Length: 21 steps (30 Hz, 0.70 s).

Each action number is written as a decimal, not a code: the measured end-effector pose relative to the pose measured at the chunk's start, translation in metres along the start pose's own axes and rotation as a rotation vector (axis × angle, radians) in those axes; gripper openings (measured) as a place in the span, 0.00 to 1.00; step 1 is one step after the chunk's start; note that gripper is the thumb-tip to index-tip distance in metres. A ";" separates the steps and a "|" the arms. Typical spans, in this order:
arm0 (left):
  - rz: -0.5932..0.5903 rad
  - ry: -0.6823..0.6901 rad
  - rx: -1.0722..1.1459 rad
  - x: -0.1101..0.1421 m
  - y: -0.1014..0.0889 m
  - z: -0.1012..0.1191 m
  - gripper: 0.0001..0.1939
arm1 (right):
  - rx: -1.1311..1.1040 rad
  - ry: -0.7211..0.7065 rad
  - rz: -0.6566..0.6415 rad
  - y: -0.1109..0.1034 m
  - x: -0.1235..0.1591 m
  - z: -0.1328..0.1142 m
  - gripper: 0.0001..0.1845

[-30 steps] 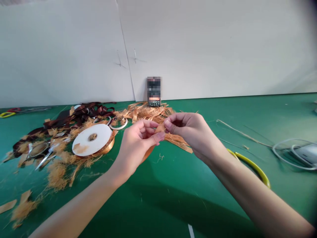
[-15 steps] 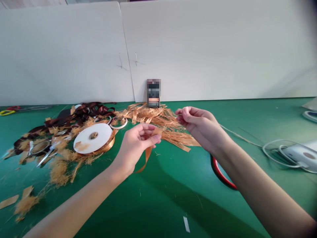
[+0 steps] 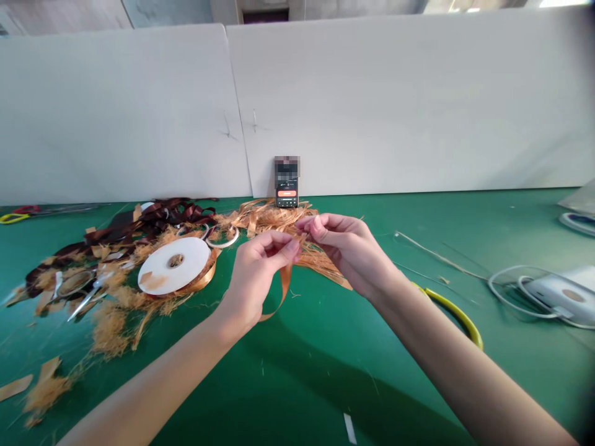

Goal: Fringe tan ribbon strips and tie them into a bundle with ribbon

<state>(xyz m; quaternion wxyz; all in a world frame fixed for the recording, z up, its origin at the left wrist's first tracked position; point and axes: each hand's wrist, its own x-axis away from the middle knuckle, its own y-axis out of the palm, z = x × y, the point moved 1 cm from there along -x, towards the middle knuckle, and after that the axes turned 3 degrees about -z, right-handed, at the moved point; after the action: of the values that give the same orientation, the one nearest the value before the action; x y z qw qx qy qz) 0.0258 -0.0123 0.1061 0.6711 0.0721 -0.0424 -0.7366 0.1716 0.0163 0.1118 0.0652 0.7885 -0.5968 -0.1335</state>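
The left hand (image 3: 263, 272) and right hand (image 3: 346, 251) each pinch a gold ribbon (image 3: 283, 291), its loop hanging over open green mat (image 3: 307, 378), a white-faced spool (image 3: 174, 265) near the left hand

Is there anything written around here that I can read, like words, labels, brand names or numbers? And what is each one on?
The phone at the back: its screen shows small text and an orange button, too blurred to read.
The white face of the ribbon spool: no printing shows, only a tan patch.
The white device on the right: it has a round tan mark, but nothing on it is legible.
No other words, numbers or signs can be read.
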 end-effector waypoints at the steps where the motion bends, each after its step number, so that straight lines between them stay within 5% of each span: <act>1: 0.011 0.017 0.006 -0.001 0.001 0.000 0.05 | -0.040 0.011 -0.015 0.000 -0.001 0.000 0.08; 11: 0.036 0.079 0.130 -0.007 0.006 -0.002 0.04 | -0.206 0.036 -0.092 0.000 -0.006 0.001 0.04; 21: -0.013 0.079 0.027 -0.011 0.004 -0.001 0.05 | -0.128 0.139 -0.120 -0.002 -0.006 0.001 0.07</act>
<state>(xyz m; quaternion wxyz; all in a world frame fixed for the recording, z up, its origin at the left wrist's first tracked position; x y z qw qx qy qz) 0.0309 -0.0020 0.1060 0.6665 0.1105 -0.0256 -0.7368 0.1718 0.0224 0.1113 0.1487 0.8245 -0.5326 -0.1202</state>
